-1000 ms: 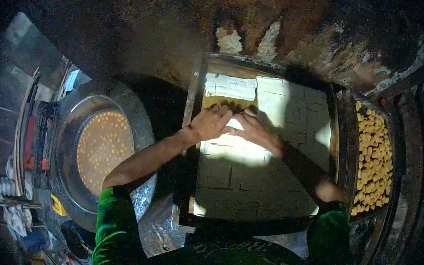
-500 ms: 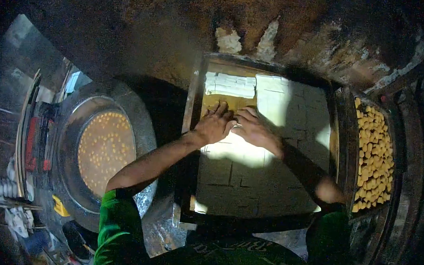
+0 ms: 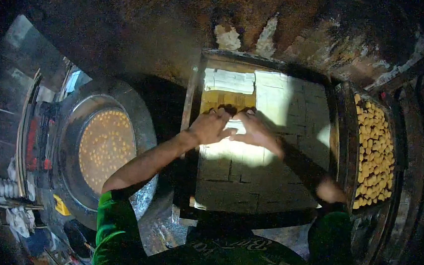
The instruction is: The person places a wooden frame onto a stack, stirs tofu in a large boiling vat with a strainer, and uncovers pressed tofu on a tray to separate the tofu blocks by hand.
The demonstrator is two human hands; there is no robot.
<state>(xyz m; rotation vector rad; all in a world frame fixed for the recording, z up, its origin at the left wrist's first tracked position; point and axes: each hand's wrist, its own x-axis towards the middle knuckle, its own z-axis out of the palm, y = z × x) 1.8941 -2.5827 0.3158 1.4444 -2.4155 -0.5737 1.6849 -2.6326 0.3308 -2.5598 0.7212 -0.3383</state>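
White tofu-like blocks (image 3: pixel 263 181), cut into rectangles, lie packed in a large wooden-framed tray (image 3: pixel 191 98). My left hand (image 3: pixel 210 127) and my right hand (image 3: pixel 256 132) are side by side over the tray's upper left part. Their fingers curl down over the far edge of a group of white blocks (image 3: pixel 234 127), with the thumbs on the near side. A strip of bare brown tray bottom (image 3: pixel 223 99) shows beyond my fingertips. Past it, another row of white blocks (image 3: pixel 229 81) lies along the far edge. My fingertips are partly in shadow.
To the left stands a large round pan (image 3: pixel 72 136) of brownish liquid with many small yellow pieces (image 3: pixel 107 141) floating in it. On the right, a dark-sided container (image 3: pixel 351 143) holds heaped yellow pieces (image 3: pixel 373 155). A stained wall (image 3: pixel 170 24) rises behind the tray.
My fingers were stretched forward over the brown strip; now they are curled and drawn back toward me at the blocks' edge. More of the strip shows, and my hands are slightly further apart.
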